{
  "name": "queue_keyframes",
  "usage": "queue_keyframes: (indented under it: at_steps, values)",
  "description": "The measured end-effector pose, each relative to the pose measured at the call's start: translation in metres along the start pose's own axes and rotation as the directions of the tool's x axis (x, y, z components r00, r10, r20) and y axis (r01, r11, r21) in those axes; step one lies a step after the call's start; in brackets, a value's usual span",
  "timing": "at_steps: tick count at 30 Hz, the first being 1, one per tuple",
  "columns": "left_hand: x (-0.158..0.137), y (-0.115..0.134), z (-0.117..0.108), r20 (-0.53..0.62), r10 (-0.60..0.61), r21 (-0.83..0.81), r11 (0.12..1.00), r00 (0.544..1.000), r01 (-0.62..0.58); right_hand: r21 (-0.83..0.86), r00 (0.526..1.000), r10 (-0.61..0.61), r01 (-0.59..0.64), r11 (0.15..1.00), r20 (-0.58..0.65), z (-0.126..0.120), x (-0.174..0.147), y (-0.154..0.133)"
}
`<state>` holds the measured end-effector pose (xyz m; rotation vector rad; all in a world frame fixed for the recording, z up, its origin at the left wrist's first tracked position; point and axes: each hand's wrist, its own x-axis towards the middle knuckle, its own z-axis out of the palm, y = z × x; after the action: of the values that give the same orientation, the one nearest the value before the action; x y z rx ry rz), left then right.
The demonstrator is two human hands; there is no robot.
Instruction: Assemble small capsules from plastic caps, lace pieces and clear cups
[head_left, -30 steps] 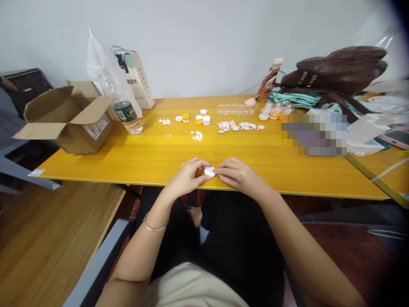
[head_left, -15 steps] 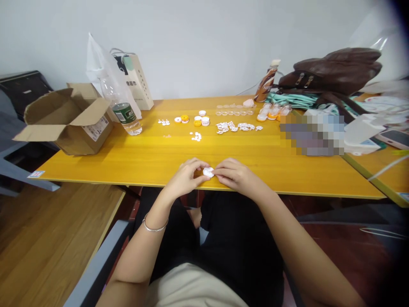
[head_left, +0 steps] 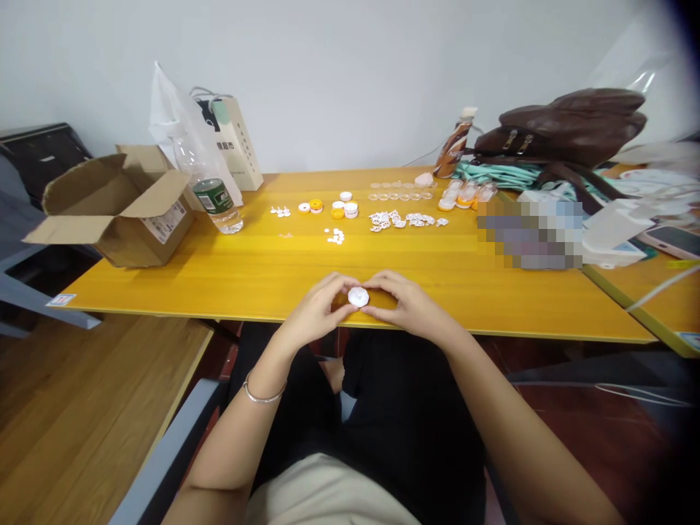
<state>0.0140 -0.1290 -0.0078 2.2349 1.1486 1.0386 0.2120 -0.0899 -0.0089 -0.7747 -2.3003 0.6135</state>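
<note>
Close to the table's front edge, a small round white plastic part [head_left: 358, 297] faces up between my two hands. My left hand [head_left: 322, 305] pinches its left side between thumb and fingers, with a metal bangle on that wrist. From the opposite side my right hand [head_left: 407, 302] curls its thumb and fingertips onto the rim. Farther back lie small white discs [head_left: 335, 236], white pegged pieces [head_left: 281, 211], orange and white round parts [head_left: 344, 206], openwork white pieces [head_left: 388, 220] and rows of clear round covers [head_left: 400, 195].
On the left stand an open cardboard box [head_left: 123, 211], a water bottle [head_left: 219, 204] and a paper bag [head_left: 238, 142]. To the right are a brown drink bottle [head_left: 453, 146], orange-and-clear parts [head_left: 467, 194], a brown leather bag [head_left: 569, 124] and a blurred-out patch [head_left: 530, 235].
My right fingers have moved off the middle of the white part to its right rim. Its face now shows, and both hands surround it.
</note>
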Motion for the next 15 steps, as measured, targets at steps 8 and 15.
queue_keyframes:
  at_steps: [8,15]
  values:
    - [0.0,0.0,0.0,-0.04,0.077,-0.049,0.996,0.996,-0.079,0.526,0.974,0.221,-0.212,0.824,0.047,0.011,0.001,-0.002]
    - [0.004,0.002,-0.002,-0.092,0.159,-0.059,0.985,0.983,-0.165,0.67,0.963,0.261,-0.152,0.726,-0.064,0.012,0.001,-0.007]
